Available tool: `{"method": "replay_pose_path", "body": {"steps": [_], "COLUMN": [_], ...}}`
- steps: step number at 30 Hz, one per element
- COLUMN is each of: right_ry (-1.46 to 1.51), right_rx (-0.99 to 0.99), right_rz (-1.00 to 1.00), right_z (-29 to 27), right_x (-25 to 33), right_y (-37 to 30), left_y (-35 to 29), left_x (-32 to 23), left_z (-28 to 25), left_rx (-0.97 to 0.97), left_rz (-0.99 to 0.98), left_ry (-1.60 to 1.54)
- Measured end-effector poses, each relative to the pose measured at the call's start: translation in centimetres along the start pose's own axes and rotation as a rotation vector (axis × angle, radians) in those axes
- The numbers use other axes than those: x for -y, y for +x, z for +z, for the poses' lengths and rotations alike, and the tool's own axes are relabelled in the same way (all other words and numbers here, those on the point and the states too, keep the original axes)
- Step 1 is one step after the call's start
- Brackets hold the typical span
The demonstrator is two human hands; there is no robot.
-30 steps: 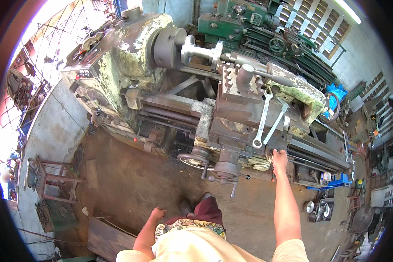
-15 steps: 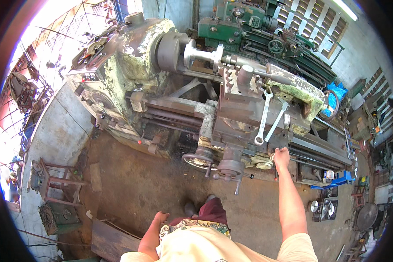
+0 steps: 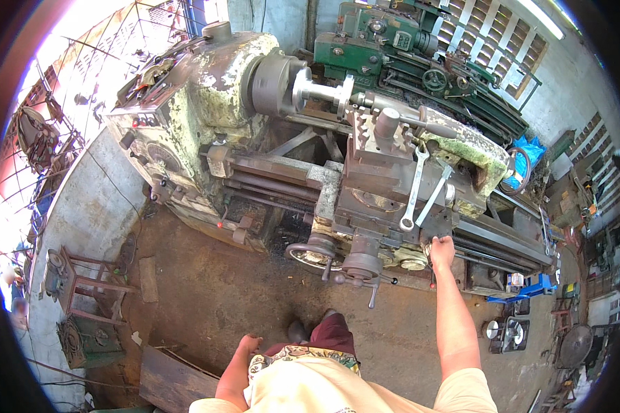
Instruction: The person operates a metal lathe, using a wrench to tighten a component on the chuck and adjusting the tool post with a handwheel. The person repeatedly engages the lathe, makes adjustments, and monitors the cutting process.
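- Old worn lathe point(image 3: 327, 180) stood right in front of me, carriage point(image 3: 375, 182) near its middle.
- My right hand point(image 3: 442, 252) was curled at the carriage's right end, just above a red-tipped lever point(image 3: 432, 284); couldn't tell what it gripped.
- My left hand point(image 3: 251, 343) hung by my hip; couldn't tell if it was clenched.
- Wrench point(image 3: 415, 191) and T-shaped tool point(image 3: 435, 197) lay side by side on the carriage.
- Shiny flanged part point(image 3: 322, 91) sat between chuck point(image 3: 274, 85) and tailstock point(image 3: 470, 143).
- Green lathe point(image 3: 350, 52) stood behind, stool point(image 3: 93, 282) off left.
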State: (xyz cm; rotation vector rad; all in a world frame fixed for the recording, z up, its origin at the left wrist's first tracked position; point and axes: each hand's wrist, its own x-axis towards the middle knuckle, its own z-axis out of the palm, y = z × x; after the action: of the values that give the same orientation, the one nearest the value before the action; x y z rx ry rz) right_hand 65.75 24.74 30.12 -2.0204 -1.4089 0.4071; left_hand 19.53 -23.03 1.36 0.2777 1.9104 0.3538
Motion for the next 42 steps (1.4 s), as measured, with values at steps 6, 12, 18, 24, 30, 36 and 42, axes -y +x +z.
{"method": "replay_pose_path", "body": {"steps": [6,12,18,24,30,36,42], "right_ry": [0.000,-0.001,0.014,0.021,0.055,0.083,0.098], "right_rx": [-0.019,-0.026,-0.024,-0.025,-0.028,-0.020,-0.008], "right_rz": [0.003,0.009,0.012,0.014,0.010,0.010,0.041], "right_z": [0.2,-0.1,-0.2,-0.4,0.0,0.2,-0.1], "right_x": [-0.2,0.2,0.4,0.6,-0.1,-0.4,-0.1], "right_y": [0.1,-0.2,-0.2,-0.5,-0.1,0.1,-0.1], "left_y": [0.5,2.8,4.4,3.2,2.1,1.8,2.5], "left_x": [0.5,2.3,3.4,2.6,1.4,1.0,1.3], "left_z": [0.1,-0.1,-0.8,-0.2,-0.6,-0.5,-0.4], "left_rx": [0.000,0.089,0.432,0.235,0.207,0.170,0.184], "left_rz": [-0.006,-0.115,-0.076,-0.452,-0.347,-0.379,-0.370], "left_ry": [0.007,0.117,0.490,0.176,0.270,0.235,0.238]}}
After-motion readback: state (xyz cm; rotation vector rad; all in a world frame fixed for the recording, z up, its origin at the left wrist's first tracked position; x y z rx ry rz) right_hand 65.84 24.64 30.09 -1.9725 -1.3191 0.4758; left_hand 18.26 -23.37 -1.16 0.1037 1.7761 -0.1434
